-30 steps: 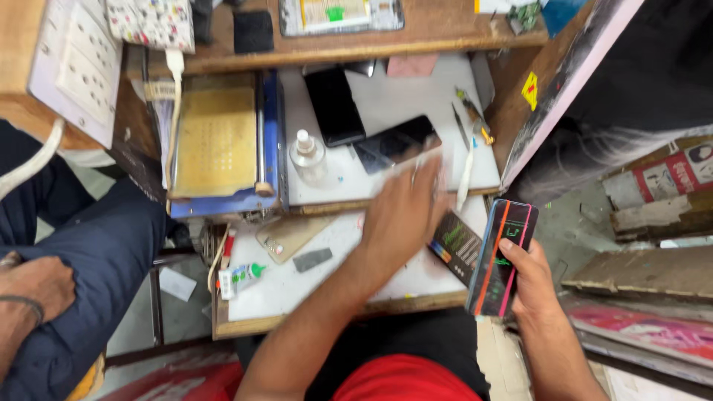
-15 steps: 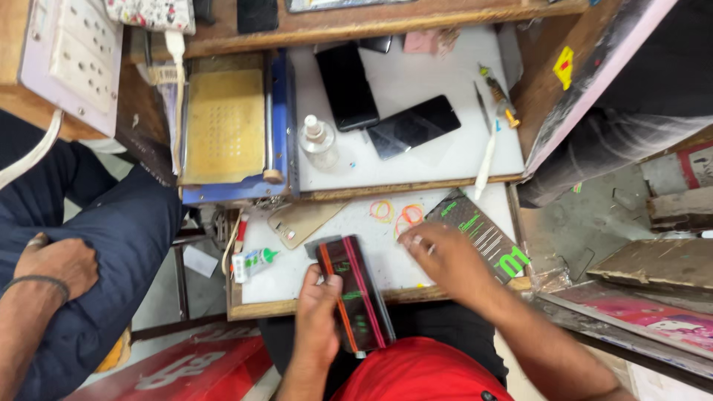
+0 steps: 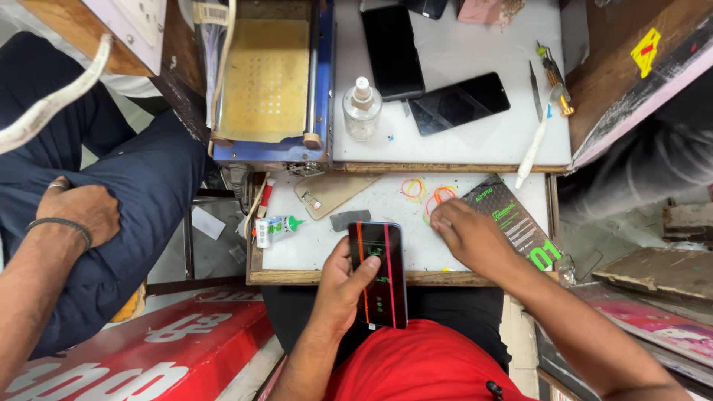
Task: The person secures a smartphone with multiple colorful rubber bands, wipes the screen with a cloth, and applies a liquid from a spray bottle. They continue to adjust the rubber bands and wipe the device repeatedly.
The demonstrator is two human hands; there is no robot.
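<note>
Your left hand (image 3: 343,286) has its grip pinched around the phone (image 3: 378,273) at the desk's (image 3: 475,141) near edge; it looks thin, slick, fragile, so hold its side edges; farther out, your right hand (image 3: 469,236), fingers pressed together, rests on the dark packet (image 3: 515,217).

Lit phone screen (image 3: 379,273): held upright in left hand (image 3: 343,286) at near edge of desk (image 3: 475,52); dark rectangle with red vertical stripes and small green marks.
Black package (image 3: 518,223): flat rectangular sleeve, black with green print, lying tilted on lower desk, partly under right hand (image 3: 471,236).
Dark phone screen (image 3: 392,50): unlit black rectangle, upright on upper desk.
Second dark screen (image 3: 459,102): unlit black rectangle, tilted, just right of the first.
Glue tube label (image 3: 276,229): white and green, on lower desk, left side.
Yellow sticker (image 3: 646,52): diamond-shaped, red mark, on wooden panel upper right.
Red sign (image 3: 141,355): red board with white lettering, lower left.
</note>
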